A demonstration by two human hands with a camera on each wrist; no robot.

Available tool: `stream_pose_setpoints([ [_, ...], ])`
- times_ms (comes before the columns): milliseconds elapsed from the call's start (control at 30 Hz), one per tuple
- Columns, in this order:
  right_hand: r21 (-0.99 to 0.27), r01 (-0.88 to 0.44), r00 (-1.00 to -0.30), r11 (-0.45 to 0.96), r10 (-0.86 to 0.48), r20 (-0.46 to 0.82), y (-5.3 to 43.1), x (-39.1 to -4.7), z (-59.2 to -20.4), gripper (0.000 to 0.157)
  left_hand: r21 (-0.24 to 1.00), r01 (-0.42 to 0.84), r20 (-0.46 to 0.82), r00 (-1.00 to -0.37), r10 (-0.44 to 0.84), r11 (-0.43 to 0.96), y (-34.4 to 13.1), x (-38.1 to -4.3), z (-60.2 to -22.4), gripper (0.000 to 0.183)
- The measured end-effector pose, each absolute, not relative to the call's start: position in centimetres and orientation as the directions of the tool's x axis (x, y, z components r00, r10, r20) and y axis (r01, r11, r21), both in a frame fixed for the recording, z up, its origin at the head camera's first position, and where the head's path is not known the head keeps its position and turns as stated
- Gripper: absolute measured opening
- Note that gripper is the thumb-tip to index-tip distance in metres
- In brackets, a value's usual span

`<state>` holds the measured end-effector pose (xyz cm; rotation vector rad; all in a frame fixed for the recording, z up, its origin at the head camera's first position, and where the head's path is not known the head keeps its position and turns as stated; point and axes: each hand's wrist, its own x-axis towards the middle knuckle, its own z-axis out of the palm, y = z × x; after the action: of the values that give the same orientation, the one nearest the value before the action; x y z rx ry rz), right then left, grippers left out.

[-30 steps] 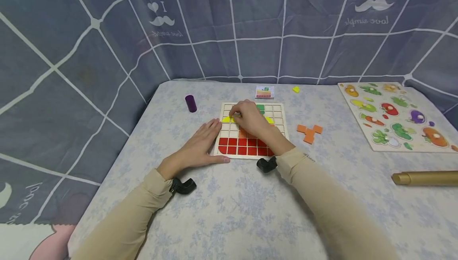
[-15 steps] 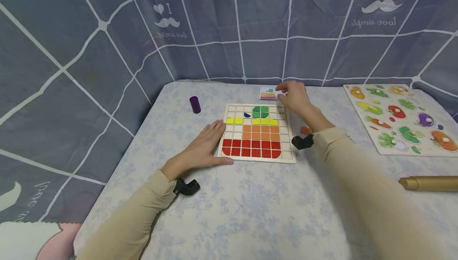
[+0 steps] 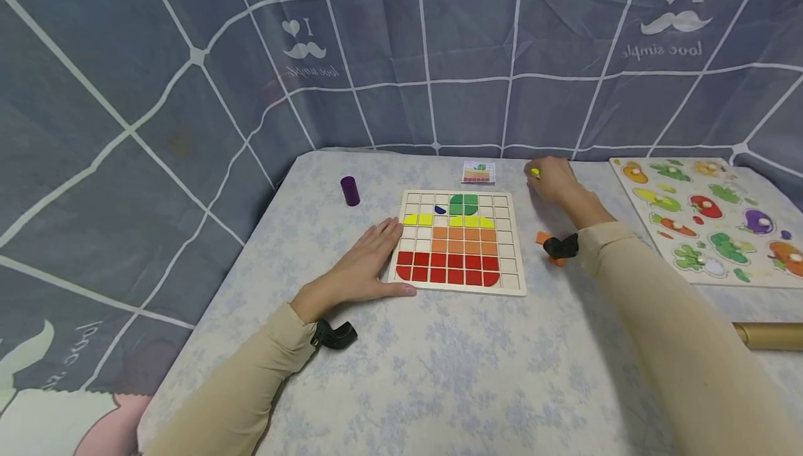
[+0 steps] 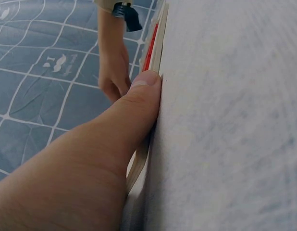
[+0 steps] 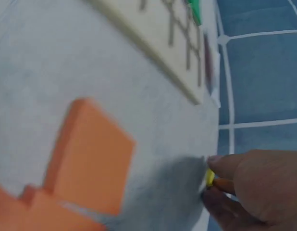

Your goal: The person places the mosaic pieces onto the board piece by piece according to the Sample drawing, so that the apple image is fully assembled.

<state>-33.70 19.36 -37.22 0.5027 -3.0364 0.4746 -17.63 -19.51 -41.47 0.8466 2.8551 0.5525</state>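
Note:
A wooden grid board (image 3: 511, 271) lies on the table, filled partly with red, orange, yellow and green tiles. One small dark blue tile (image 3: 440, 210) sits askew in its upper part. My left hand (image 3: 354, 271) rests along the board's left side, fingers straight, thumb (image 4: 146, 89) against the front edge. Behind and right of the board, my right hand (image 3: 555, 180) pinches a small yellow tile (image 5: 209, 177) between thumb and fingertips, at the table surface. Several loose orange tiles (image 5: 91, 159) lie right of the board, partly hidden by the wrist camera in the head view.
A small pattern card (image 3: 479, 172) lies behind the board. To the left stands a purple cylinder (image 3: 350, 191). At the right are a vegetable puzzle board (image 3: 724, 215) and a gold-brown tube (image 3: 771, 335). A grey-blue gridded cloth (image 3: 470, 44) hangs behind the table.
My right hand has left the blue tile on the board, moved right past the card and taken hold of the loose yellow tile. The left hand has stayed at the board's edge.

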Motion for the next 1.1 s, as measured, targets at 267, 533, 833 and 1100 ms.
stream_pose_setpoints([
  [267,-0.374,-0.319,-0.940,0.871,-0.240,0.241,19.8,-33.6,-38.9,0.020,0.368,0.502,0.011,-0.844,0.537,0.782,-19.5,-17.6,-41.5,0.123],
  [533,-0.361,-0.328,-0.939,0.873,-0.262,0.220,19.8,-33.3,-39.3,0.024,0.370,0.514,0.008,-0.835,0.550,0.774,-19.2,-17.5,-41.9,0.122],
  [833,-0.413,-0.359,-0.932,0.837,-0.299,0.204,20.2,-33.5,-38.8,0.017,0.368,0.507,0.011,-0.841,0.542,0.779,-19.2,-17.6,-41.6,0.123],
  [1100,-0.471,-0.365,-0.931,0.803,-0.323,0.171,19.7,-33.0,-38.6,0.030,0.373,0.507,0.013,-0.840,0.542,0.777,-19.2,-17.6,-41.7,0.123],
])
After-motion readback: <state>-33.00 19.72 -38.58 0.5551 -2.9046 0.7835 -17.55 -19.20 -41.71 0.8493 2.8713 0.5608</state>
